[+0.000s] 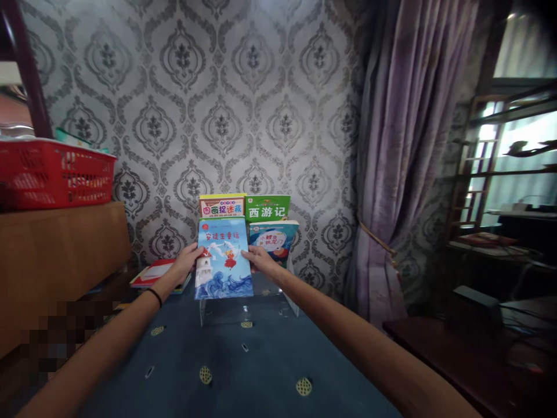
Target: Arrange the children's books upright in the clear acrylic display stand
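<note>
Between my two hands a light blue children's book [224,258] is held upright, its cover showing a red figure, a white tower and waves. My left hand [188,261] grips its left edge, thumb on the cover. On the right edge my right hand [257,259] does the same. The book is in front of a clear acrylic book stand [292,299], hiding part of it. Behind it, a yellow-topped book [223,206] and a green book [267,208] stand at the back. A dark blue book [278,235] stands in front of the green one.
The stand rests on a dark blue patterned cloth [252,371]. Left of it lie several flat books [152,274]. A red plastic basket [56,174] sits on a wooden cabinet [65,255]. A purple curtain [400,162] hangs at right, beside a dark wooden table [435,348]. Patterned wallpaper stands behind.
</note>
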Action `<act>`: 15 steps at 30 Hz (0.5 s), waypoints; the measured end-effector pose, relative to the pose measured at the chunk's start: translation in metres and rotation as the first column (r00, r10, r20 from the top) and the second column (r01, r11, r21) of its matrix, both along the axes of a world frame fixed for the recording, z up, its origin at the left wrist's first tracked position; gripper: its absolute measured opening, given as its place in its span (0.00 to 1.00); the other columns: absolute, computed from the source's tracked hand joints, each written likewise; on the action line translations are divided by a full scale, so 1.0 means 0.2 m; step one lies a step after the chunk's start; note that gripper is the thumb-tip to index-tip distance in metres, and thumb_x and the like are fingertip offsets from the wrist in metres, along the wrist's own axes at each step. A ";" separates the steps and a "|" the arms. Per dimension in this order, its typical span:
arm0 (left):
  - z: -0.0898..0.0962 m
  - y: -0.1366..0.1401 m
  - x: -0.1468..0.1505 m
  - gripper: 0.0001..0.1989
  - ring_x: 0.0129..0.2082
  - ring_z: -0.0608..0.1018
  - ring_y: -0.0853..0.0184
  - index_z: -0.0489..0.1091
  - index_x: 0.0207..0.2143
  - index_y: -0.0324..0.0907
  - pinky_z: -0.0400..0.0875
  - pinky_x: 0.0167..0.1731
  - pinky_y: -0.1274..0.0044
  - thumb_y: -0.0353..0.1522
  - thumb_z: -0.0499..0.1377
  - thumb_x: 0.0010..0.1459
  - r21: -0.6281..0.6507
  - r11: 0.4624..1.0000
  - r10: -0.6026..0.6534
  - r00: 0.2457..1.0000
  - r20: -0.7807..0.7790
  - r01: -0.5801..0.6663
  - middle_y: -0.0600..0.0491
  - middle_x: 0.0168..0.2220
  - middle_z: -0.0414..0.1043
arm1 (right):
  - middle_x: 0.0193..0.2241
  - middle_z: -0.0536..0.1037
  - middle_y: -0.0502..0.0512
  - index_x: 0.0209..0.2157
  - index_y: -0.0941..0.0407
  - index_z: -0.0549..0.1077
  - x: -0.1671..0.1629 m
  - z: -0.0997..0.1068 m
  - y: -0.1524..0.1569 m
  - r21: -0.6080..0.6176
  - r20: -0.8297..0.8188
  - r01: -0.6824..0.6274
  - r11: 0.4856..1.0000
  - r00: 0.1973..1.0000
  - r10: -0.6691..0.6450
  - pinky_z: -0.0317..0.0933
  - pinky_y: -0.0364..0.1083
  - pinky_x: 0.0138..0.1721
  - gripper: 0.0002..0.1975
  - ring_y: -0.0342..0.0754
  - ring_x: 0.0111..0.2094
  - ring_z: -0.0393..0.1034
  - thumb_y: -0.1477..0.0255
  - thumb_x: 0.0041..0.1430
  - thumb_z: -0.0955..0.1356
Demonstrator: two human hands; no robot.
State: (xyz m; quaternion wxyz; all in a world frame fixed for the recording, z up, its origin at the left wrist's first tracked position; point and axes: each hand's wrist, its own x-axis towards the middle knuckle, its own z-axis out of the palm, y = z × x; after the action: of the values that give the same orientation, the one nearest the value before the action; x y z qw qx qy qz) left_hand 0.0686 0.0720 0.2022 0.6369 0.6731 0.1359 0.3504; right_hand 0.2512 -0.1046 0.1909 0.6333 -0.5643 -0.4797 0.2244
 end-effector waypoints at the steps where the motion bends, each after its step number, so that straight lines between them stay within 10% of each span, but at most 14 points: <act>1: 0.03 0.01 0.00 0.22 0.22 0.75 0.69 0.71 0.36 0.40 0.68 0.23 0.79 0.44 0.69 0.42 0.016 1.000 -0.002 1.000 -0.024 0.002 0.54 0.27 0.76 | 0.19 0.74 0.46 0.32 0.57 0.73 0.02 0.01 0.02 0.007 0.015 0.013 1.000 1.000 -0.014 0.57 0.38 0.16 0.17 0.39 0.17 0.64 0.58 0.50 0.74; 15: 0.25 0.06 0.06 0.25 0.31 0.77 0.65 0.72 0.39 0.41 0.65 0.24 0.80 0.47 0.67 0.41 0.222 0.972 0.072 0.997 0.027 -0.076 0.52 0.34 0.78 | 0.27 0.77 0.49 0.36 0.55 0.74 0.12 0.10 0.18 0.147 0.128 0.169 0.975 0.974 -0.188 0.64 0.41 0.23 0.14 0.46 0.27 0.69 0.60 0.52 0.71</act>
State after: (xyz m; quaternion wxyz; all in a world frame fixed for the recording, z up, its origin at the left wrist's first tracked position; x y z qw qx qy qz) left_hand 0.0797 0.0841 0.2524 0.5452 0.7315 0.1148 0.3930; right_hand 0.2759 -0.0692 0.2103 0.6522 -0.5755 -0.4847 0.0927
